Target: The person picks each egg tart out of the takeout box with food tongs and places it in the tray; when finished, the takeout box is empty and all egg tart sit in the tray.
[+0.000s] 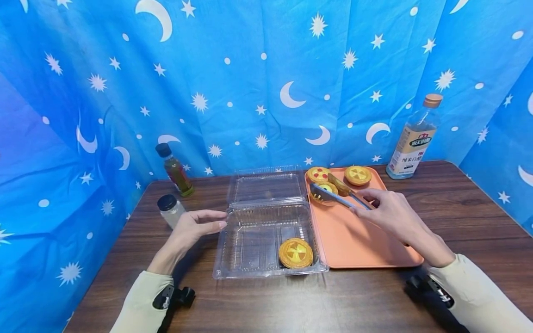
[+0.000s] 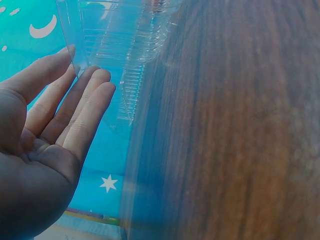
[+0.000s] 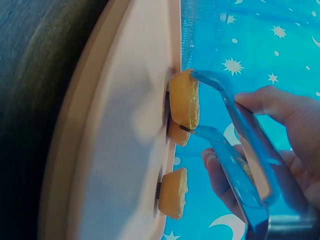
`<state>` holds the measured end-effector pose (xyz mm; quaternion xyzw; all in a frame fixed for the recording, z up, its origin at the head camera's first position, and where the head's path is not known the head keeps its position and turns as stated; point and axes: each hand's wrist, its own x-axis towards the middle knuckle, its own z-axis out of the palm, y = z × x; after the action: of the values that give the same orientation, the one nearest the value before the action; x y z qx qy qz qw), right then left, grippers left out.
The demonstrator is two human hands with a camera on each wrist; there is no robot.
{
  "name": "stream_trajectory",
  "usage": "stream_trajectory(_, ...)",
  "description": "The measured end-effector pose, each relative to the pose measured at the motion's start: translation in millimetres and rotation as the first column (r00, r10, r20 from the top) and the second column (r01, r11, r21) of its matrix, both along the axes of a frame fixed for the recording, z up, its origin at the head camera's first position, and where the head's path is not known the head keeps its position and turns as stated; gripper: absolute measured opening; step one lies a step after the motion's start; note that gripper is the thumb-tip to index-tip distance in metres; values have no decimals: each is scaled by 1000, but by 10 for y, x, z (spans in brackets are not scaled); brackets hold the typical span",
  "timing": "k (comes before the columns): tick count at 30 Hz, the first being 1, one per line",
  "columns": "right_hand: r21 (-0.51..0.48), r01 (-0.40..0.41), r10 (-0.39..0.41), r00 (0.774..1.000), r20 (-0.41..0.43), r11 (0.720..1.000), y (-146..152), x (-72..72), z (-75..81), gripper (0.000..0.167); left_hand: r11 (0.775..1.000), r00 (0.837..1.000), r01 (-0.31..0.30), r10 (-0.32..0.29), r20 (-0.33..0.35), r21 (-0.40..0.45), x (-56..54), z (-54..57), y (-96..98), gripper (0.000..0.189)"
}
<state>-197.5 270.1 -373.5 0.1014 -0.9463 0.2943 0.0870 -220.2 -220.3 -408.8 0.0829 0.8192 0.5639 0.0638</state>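
Observation:
My right hand (image 1: 389,210) grips metal tongs (image 3: 240,135), thumb on one arm and fingers on the other. The tongs' tips straddle a tart (image 3: 185,100) at the far left of the orange tray (image 1: 354,240). Close by lie a tart with red dots (image 1: 319,174) and a tart with a yellow wedge pattern (image 1: 357,175). With thumb and forefinger my left hand (image 1: 191,230) pinches the left rim of a clear hinged container (image 1: 254,249), its lid (image 1: 266,187) folded back. Another wedge-patterned tart (image 1: 296,253) sits in the container's front right corner.
A small dark-capped bottle (image 1: 176,173) and a black-lidded jar (image 1: 170,209) stand left of the container, the jar close behind my left hand. A tall labelled bottle (image 1: 413,143) stands at the back right. Blue star-patterned cloth (image 1: 241,92) hangs behind the wooden table (image 1: 258,305).

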Motion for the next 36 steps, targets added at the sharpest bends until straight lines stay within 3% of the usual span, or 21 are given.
stream_trajectory(5,12,13,-13,1000,4,1000,-19,4,28,49,1000,1000,-5,5,1,1,9,0,-12,38)
stream_trajectory(18,50,12,-8,997,-76,999,-32,30,86,50,1000,1000,-11,11,-8,7,25,4,-24,37)
stream_trajectory(29,36,-7,10,997,-81,999,-51,170,224,52,1000,1000,-13,13,-17,-10,25,1,-4,38)
stream_trajectory(36,20,-63,65,994,-93,998,-107,282,316,52,1000,1000,-6,6,-10,16,6,-9,8,38)
